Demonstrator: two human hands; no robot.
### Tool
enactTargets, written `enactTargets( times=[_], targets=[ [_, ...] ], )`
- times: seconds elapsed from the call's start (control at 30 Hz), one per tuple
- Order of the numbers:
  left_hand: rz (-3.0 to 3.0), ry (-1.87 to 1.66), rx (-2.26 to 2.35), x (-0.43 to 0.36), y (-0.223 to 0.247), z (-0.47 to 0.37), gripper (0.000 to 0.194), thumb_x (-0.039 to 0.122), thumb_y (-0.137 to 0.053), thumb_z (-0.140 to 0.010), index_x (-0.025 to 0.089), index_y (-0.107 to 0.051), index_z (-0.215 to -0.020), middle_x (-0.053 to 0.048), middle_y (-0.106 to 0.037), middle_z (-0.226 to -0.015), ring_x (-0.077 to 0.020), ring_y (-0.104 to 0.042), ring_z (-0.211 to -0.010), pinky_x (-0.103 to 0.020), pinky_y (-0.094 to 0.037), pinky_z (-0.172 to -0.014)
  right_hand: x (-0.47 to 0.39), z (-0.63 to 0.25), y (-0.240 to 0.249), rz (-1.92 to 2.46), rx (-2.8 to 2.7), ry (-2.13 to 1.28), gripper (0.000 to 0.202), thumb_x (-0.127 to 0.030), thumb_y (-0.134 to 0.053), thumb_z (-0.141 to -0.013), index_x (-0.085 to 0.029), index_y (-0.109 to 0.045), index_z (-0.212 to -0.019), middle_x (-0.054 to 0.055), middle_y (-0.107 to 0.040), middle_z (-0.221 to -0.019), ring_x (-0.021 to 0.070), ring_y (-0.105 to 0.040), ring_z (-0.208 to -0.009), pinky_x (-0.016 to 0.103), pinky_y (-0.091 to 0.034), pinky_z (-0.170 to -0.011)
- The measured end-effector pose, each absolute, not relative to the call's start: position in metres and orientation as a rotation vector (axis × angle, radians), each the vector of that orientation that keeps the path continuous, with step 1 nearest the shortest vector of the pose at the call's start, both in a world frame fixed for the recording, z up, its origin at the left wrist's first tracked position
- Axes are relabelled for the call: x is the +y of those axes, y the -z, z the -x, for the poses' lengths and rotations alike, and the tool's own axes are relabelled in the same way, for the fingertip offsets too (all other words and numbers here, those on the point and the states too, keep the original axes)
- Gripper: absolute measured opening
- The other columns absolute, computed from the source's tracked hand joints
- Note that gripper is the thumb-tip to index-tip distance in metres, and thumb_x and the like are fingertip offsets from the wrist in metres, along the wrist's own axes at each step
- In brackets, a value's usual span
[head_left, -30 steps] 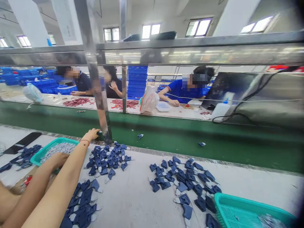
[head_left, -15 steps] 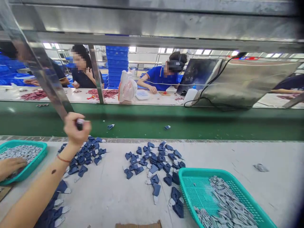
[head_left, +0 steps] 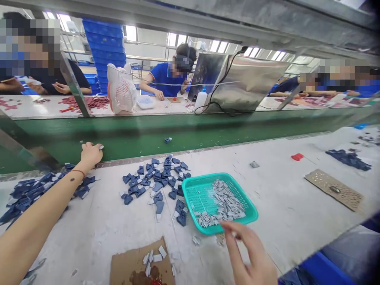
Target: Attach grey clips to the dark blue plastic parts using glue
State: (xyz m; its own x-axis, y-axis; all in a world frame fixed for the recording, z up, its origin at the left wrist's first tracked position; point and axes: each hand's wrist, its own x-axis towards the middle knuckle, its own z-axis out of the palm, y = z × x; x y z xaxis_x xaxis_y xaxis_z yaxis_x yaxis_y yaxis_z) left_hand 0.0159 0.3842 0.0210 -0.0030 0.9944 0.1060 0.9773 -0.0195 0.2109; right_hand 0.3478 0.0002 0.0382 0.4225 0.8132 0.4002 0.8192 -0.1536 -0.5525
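My left hand (head_left: 90, 153) is stretched out to the edge of the green conveyor belt (head_left: 190, 132), its fingers closed on a small part with a pale tip. A pile of navy blue parts (head_left: 35, 190) lies under that forearm, and a second pile of blue parts (head_left: 157, 180) is in the middle. My right hand (head_left: 249, 257) is at the bottom, just in front of a teal basket (head_left: 190, 190) of small grey pieces (head_left: 221, 202). It seems to pinch one grey piece.
A cardboard scrap (head_left: 133, 263) with several white bits lies near the front edge. A perforated brown plate (head_left: 334, 189), a red bit (head_left: 297, 156) and more blue parts (head_left: 348, 158) lie to the right. Other people work across the belt, beside a white mesh bag (head_left: 121, 93).
The view swung right. My left hand dropped from mid-air to the belt's edge. My right hand came into view by the basket on the right; the basket on the left went out of view.
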Motion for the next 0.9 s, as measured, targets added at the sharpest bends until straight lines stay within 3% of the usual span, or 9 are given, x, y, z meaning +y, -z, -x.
enactTargets(
  times=[0.1,0.3,0.4,0.53,0.67,0.8,0.9],
  targets=[
    [-2.093,-0.287,2.191,0.383,-0.027,-0.008,0.035,0.032,-0.061,-0.093,0.016,-0.058,-0.124,-0.011,-0.056,-0.133,-0.0295,-0.057,-0.117,-0.051,-0.05,-0.095,0.041,-0.385,-0.062,2.197,-1.645,-0.402,0.032,-0.032,-0.04,-0.095,-0.022,-0.066,-0.11,0.011,-0.069,-0.116,0.0272,-0.062,-0.11,0.04,-0.05,-0.091],
    [-2.056,-0.266,2.108,0.379,-0.039,-0.011,0.034,0.031,-0.06,-0.093,0.017,-0.059,-0.124,-0.012,-0.058,-0.131,-0.0273,-0.059,-0.115,-0.051,-0.05,-0.096,0.086,-0.401,-0.053,2.251,-1.884,-0.737,0.023,-0.014,-0.053,-0.078,-0.018,-0.073,-0.09,0.007,-0.073,-0.082,0.0231,-0.067,-0.073,0.03,-0.047,-0.062],
    [-2.14,-0.306,1.929,0.366,-0.046,-0.022,0.034,0.032,-0.059,-0.094,0.017,-0.058,-0.125,-0.011,-0.06,-0.128,-0.0259,-0.061,-0.111,-0.049,-0.051,-0.094,0.087,-0.397,-0.05,2.224,-1.956,-0.804,0.027,-0.011,-0.049,-0.078,-0.017,-0.072,-0.09,0.005,-0.071,-0.074,0.0212,-0.065,-0.068,0.028,-0.043,-0.058],
    [-2.271,-0.256,1.597,0.332,-0.049,-0.045,0.031,0.033,-0.056,-0.096,0.018,-0.061,-0.122,-0.01,-0.064,-0.125,-0.0235,-0.064,-0.106,-0.045,-0.053,-0.092,0.088,-0.395,-0.054,2.183,-1.999,-0.825,0.025,-0.013,-0.049,-0.079,-0.015,-0.07,-0.091,0.009,-0.071,-0.088,0.0226,-0.065,-0.077,0.029,-0.046,-0.065],
    [-2.36,-0.126,1.351,0.297,-0.048,-0.063,0.029,0.032,-0.056,-0.095,0.019,-0.064,-0.12,-0.009,-0.068,-0.123,-0.0226,-0.065,-0.108,-0.042,-0.051,-0.095,0.09,-0.396,-0.057,2.126,-2.023,-0.887,0.025,-0.013,-0.05,-0.075,-0.018,-0.071,-0.086,0.008,-0.071,-0.088,0.0219,-0.065,-0.074,0.029,-0.047,-0.063],
    [-2.405,-0.033,1.324,0.286,-0.056,-0.07,0.032,0.038,-0.055,-0.093,0.024,-0.067,-0.119,-0.006,-0.073,-0.115,-0.0233,-0.068,-0.102,-0.035,-0.053,-0.087,0.088,-0.395,-0.059,2.048,-2.018,-0.93,0.024,-0.022,-0.049,-0.081,-0.021,-0.072,-0.086,0.006,-0.07,-0.083,0.0219,-0.065,-0.071,0.029,-0.048,-0.061],
    [-2.407,-0.008,1.439,0.3,-0.066,-0.078,0.038,0.047,-0.053,-0.094,0.019,-0.066,-0.115,-0.009,-0.073,-0.105,-0.0226,-0.069,-0.092,-0.041,-0.054,-0.083,0.086,-0.395,-0.059,1.982,-2.011,-0.957,0.024,-0.026,-0.048,-0.084,-0.022,-0.072,-0.083,0.005,-0.07,-0.081,0.0223,-0.064,-0.071,0.03,-0.049,-0.061]
  ],
)
